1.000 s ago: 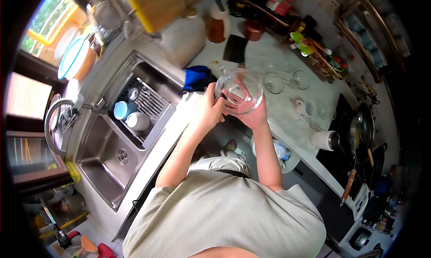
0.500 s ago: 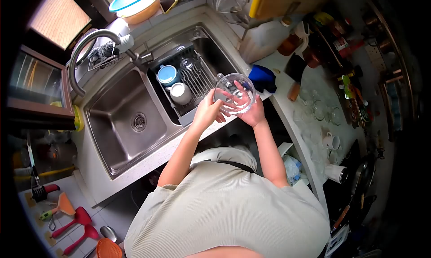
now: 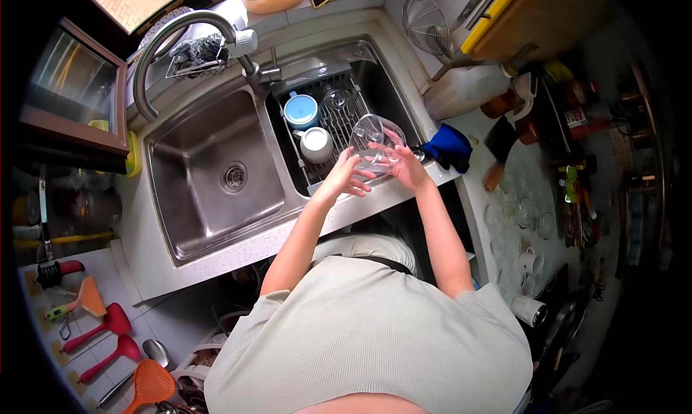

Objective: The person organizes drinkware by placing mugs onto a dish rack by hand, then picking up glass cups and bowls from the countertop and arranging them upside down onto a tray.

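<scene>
A clear, round glass vessel (image 3: 366,128) is held in front of me, above the front edge of the right sink basin. My right hand (image 3: 408,168) grips its right side, and some of those fingers show through the glass. At the lower left of the vessel, my left hand (image 3: 344,177) has its thumb against the glass and its fingers partly spread beneath. Just beyond, a drying rack (image 3: 344,129) spans the right basin. It carries a blue-topped mug (image 3: 301,112), a white mug (image 3: 316,145) and a clear glass item (image 3: 336,101).
To the left lies the steel left basin (image 3: 209,154) under a curved faucet (image 3: 148,61). Blue gloves (image 3: 450,147) rest on the counter at right, near a large plastic jug (image 3: 465,91). Several glasses and a white mug (image 3: 531,261) stand farther right.
The glass vessel has been turned and tilted between my hands. My left fingers have spread more. The camera view has shifted, moving the sink slightly rightward in the picture.
</scene>
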Demonstrator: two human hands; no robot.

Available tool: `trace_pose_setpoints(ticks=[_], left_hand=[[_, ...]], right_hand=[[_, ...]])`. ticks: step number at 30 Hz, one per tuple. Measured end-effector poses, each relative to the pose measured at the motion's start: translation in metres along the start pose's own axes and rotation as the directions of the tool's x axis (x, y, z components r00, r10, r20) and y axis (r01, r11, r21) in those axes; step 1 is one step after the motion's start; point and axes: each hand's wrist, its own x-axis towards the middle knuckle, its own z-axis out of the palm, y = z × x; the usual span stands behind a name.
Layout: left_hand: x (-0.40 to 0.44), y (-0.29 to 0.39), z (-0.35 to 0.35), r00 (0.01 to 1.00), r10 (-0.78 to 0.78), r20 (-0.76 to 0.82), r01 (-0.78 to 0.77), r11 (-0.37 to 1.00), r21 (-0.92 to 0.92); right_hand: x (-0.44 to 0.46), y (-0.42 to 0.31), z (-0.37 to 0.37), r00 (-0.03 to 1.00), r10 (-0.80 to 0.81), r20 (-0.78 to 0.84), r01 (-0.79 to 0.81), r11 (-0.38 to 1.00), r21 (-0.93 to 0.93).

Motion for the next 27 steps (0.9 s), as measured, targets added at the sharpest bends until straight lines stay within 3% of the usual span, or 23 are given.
trace_pose_setpoints(ticks=[6,9,14,17,20,23,26,27], left_hand=[[0.020,-0.019,-0.035,0.989,-0.009,-0.148,0.018,0.998,0.055],[0.031,-0.028,-0.048,0.966,0.043,-0.254,-0.038,0.999,0.028],[0.030,-0.020,-0.053,0.828,0.342,-0.445,-0.186,0.915,0.357],[0.032,-0.015,-0.059,0.768,0.409,-0.493,-0.157,0.866,0.475],[0.033,-0.015,-0.060,0.661,0.569,-0.488,-0.080,0.701,0.709],[0.029,-0.011,-0.059,0.616,0.635,-0.466,-0.090,0.644,0.759],[0.035,-0.016,-0.065,0.478,0.826,-0.298,-0.065,0.372,0.926],[0.033,-0.014,-0.063,0.495,0.826,-0.271,-0.066,0.347,0.936]], right_hand=[[0.042,-0.020,-0.002,0.987,0.054,-0.155,-0.110,0.917,-0.384],[0.063,-0.018,-0.006,0.994,-0.012,-0.107,-0.061,0.761,-0.645],[0.079,-0.019,0.001,0.990,-0.055,-0.129,-0.101,0.366,-0.925],[0.077,-0.032,0.029,0.978,-0.036,-0.205,-0.204,0.043,-0.978],[0.078,-0.033,0.042,0.961,0.014,-0.276,-0.274,-0.088,-0.958],[0.079,-0.020,0.041,0.971,-0.047,-0.234,-0.238,-0.157,-0.958],[0.082,-0.008,0.039,0.982,-0.106,-0.157,-0.180,-0.264,-0.948],[0.083,-0.002,0.038,0.983,-0.130,-0.133,-0.166,-0.293,-0.942]])
